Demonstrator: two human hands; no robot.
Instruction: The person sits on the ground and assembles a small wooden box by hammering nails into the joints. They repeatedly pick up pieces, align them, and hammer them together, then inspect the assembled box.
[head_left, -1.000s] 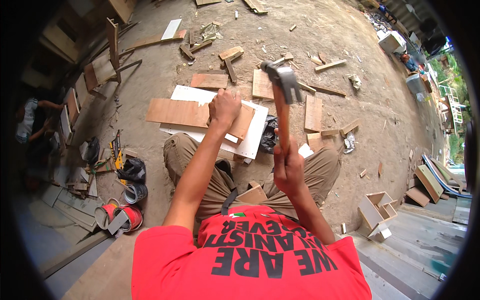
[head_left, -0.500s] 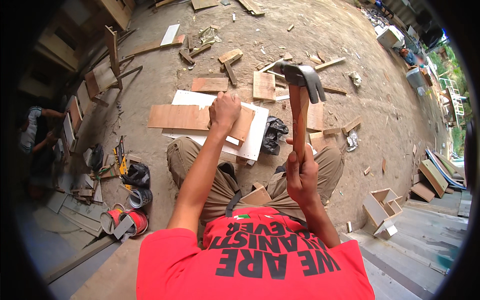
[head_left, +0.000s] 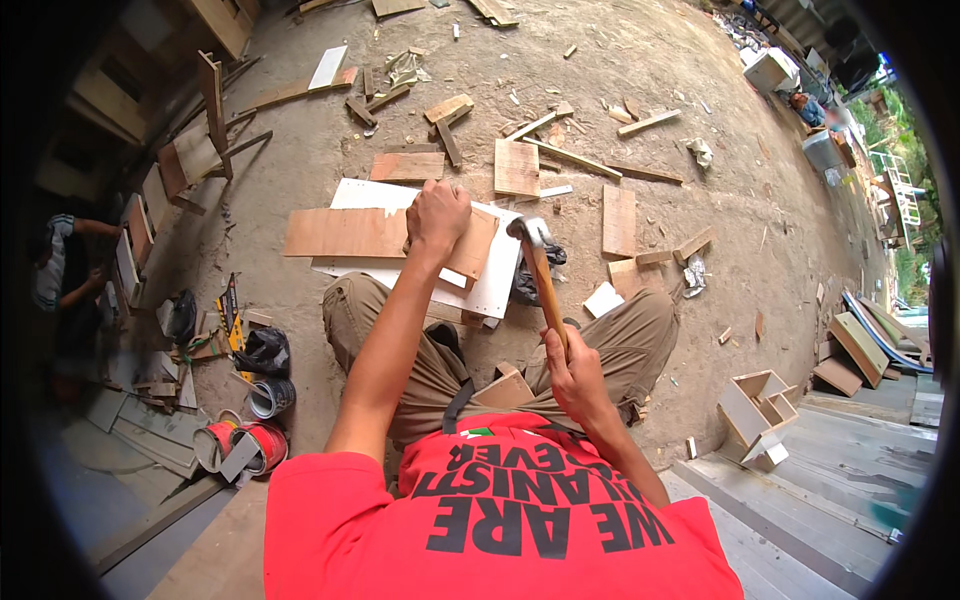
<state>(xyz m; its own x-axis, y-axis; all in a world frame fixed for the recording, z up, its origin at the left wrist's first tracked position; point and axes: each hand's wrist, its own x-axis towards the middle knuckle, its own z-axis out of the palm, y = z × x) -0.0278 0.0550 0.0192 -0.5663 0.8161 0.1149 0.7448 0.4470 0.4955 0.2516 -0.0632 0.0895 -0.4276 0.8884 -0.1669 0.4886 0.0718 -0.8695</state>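
My right hand [head_left: 577,380] is wrapped round the wooden handle of a claw hammer [head_left: 549,295]. The hammer's metal head is just off the right edge of a white board [head_left: 497,285]. Across that board lies a long brown plywood strip [head_left: 340,232], with a smaller wooden piece [head_left: 480,243] at its right end. My left hand [head_left: 438,212] is closed in a fist over the place where strip and piece meet. Whatever its fingers pinch is hidden from view. A black plastic bag [head_left: 527,287] sits beside the white board, partly behind the hammer.
Wood offcuts [head_left: 517,167] lie scattered on the dirt floor ahead. To the left stand red paint cans [head_left: 262,447], a grey can [head_left: 270,397] and a yellow-black saw [head_left: 232,315]. A small wooden box [head_left: 757,412] is at the right. Another person [head_left: 72,262] sits at far left.
The hammer has swung down and to the left, from raised high to beside the white board, my right hand dropping with it. My left hand keeps its place on the wood.
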